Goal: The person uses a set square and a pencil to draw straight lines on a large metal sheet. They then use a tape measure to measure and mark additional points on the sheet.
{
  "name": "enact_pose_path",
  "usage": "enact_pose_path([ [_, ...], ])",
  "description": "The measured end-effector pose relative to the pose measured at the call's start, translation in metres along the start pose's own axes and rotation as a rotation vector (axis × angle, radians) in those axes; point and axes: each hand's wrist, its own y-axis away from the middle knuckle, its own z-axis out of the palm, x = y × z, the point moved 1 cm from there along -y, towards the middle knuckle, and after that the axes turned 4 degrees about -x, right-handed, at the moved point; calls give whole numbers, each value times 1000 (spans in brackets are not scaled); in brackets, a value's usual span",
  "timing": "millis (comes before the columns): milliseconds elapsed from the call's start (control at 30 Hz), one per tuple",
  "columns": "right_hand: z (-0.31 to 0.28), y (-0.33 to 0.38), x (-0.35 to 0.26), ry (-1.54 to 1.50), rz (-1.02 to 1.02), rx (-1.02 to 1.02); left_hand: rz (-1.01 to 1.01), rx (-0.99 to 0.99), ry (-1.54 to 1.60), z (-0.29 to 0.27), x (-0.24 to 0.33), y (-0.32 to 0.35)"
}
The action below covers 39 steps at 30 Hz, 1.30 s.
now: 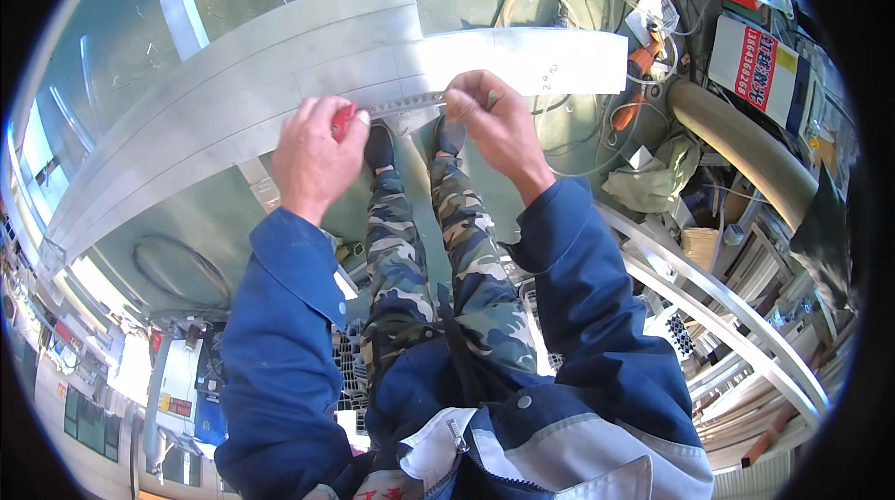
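Note:
In my left hand [319,150] is a red tape measure [343,121], the fingers closed round its case. Its pale blade [401,105] stretches from the case across to my right hand [489,123], which is closed on the blade's end. Both hands are above the near edge of a long sheet metal panel [345,51] with thin lines across it. The panel's right part is glaringly bright and has small handwritten marks. I cannot tell whether the blade touches the sheet.
My shoes [379,148] are just under the sheet's near edge. Orange-handled power tools [641,62], hoses and cables lie to the right, near a thick tan tube [741,150]. Long pale profiles [718,286] are stacked at the lower right. A black cable coil [182,272] lies at left.

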Motion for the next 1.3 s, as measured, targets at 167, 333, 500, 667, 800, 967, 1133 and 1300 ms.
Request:
enact_pose_path([
  [167, -36, -17, -5, 162, 123, 145, -84, 124, -232, -6, -8, -16],
  [333, -57, -37, 12, 234, 166, 245, -97, 248, -301, 7, -11, -29],
  [500, -50, -46, 17, 374, 59, 321, -48, 290, -336, 18, -9, -35],
  [667, -41, -46, 20, 438, 19, 375, -1, 349, -350, 22, -7, -39],
  [800, -42, -48, 19, 496, 35, 384, 38, 353, -346, 26, -9, -40],
  [967, -43, -46, 23, 491, -14, 368, 81, 356, -308, 26, -4, -39],
  [1133, -45, -45, 24, 463, -33, 370, 94, 386, -255, 27, 3, -42],
  [1300, -46, -46, 20, 503, -44, 334, 132, 432, -263, 26, 1, -45],
])
